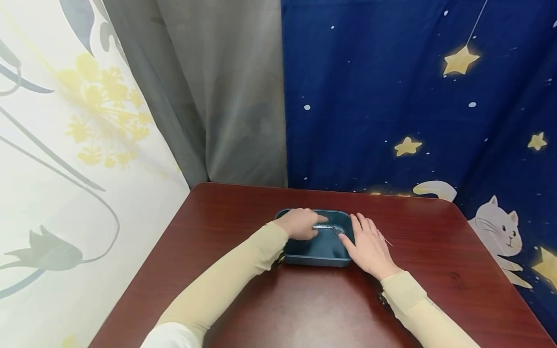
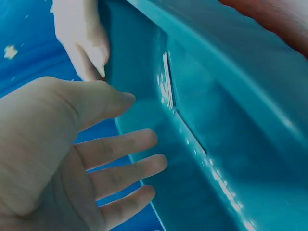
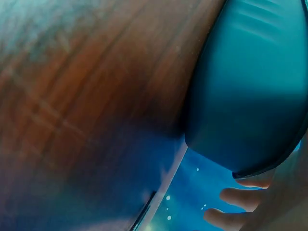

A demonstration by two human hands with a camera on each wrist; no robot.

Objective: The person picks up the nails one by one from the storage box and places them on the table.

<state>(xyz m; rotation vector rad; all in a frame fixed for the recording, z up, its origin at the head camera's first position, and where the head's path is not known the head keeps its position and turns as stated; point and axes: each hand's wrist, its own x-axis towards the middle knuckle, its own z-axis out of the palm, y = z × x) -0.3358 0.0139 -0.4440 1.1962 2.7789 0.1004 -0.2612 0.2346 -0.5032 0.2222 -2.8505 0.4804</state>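
Observation:
A dark teal rectangular basin sits on the table. My left hand reaches over its left side, and the left wrist view shows its fingers loosely spread with nothing between them. Several thin shiny sticks lie together in the basin near where floor and wall meet, with a darker thin stick beside them. My right hand lies at the right rim, fingers straight along the outside and thumb by the inner edge. In the right wrist view its fingers extend past the rim.
The basin stands on a reddish-brown wooden table. Just beyond my right hand a thin stick lies on the tabletop. Behind the far edge hang a grey curtain and a blue starry one; a white floral curtain is at left.

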